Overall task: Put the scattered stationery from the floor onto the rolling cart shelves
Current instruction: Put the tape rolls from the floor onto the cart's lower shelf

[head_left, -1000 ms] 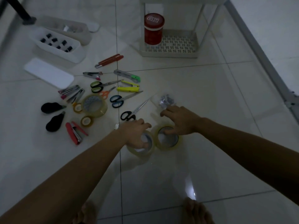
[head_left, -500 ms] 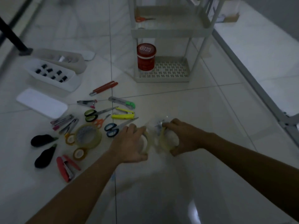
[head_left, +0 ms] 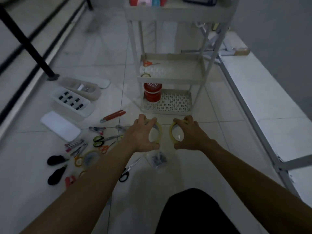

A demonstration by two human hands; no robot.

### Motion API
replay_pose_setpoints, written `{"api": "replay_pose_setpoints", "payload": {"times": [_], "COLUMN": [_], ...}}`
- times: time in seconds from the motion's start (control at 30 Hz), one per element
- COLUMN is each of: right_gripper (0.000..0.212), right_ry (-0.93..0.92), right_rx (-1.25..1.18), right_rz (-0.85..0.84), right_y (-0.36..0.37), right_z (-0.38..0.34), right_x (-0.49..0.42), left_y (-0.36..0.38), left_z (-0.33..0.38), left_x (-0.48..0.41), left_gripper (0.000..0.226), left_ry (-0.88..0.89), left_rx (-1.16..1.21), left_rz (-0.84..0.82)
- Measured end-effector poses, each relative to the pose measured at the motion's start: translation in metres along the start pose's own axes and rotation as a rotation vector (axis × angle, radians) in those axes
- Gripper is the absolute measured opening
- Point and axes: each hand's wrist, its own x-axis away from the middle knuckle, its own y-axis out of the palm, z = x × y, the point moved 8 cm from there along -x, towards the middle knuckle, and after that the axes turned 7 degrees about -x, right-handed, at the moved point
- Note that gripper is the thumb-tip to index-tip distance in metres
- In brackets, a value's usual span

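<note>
My left hand (head_left: 138,137) grips a roll of clear tape (head_left: 157,132), held upright off the floor. My right hand (head_left: 190,135) grips a second clear tape roll (head_left: 173,134) beside it. Both rolls hang in front of the white rolling cart (head_left: 170,80). Its middle shelf holds orange scissors (head_left: 148,63) and a small tape roll (head_left: 145,75); its bottom shelf (head_left: 175,102) holds a red can (head_left: 152,92). On the floor to the left lie several scissors (head_left: 101,139), tape rolls (head_left: 89,157), a red cutter (head_left: 113,116) and a stapler (head_left: 70,180).
A small clear bag of clips (head_left: 157,160) and black-handled scissors (head_left: 125,173) lie on the floor under my hands. White trays (head_left: 72,103) and a lid (head_left: 60,125) sit at the left. A white bed frame (head_left: 263,105) runs along the right; a black leg (head_left: 27,43) stands far left.
Both hands lifted the two tape rolls off the floor, moved them apart and carried them forward toward the cart. The view tilted up, showing the cart's upper shelves.
</note>
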Motion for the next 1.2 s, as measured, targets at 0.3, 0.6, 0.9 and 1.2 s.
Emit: {"api": "replay_pose_setpoints", "payload": {"times": [0.3, 0.6, 0.9, 1.2], "right_gripper": [0.119, 0.118, 0.117, 0.097], "right_ry": [0.032, 0.026, 0.05, 0.075], "right_rx": [0.013, 0.087, 0.089, -0.092], "right_rz": [0.044, 0.008, -0.028, 0.07], "right_y": [-0.053, -0.085, -0.067, -0.025], "right_z": [-0.02, -0.049, 0.02, 0.098], "right_x": [-0.01, -0.039, -0.129, -0.23], "left_y": [-0.042, -0.064, -0.015, 0.06], "left_z": [-0.001, -0.035, -0.049, -0.048], "left_x": [-0.007, -0.03, -0.121, -0.223], "left_gripper": [0.117, 0.116, 0.117, 0.119], "left_ry": [-0.037, -0.02, 0.018, 0.016], "left_rx": [-0.005, 0.062, 0.12, 0.066], "left_rz": [0.006, 0.057, 0.05, 0.054]}}
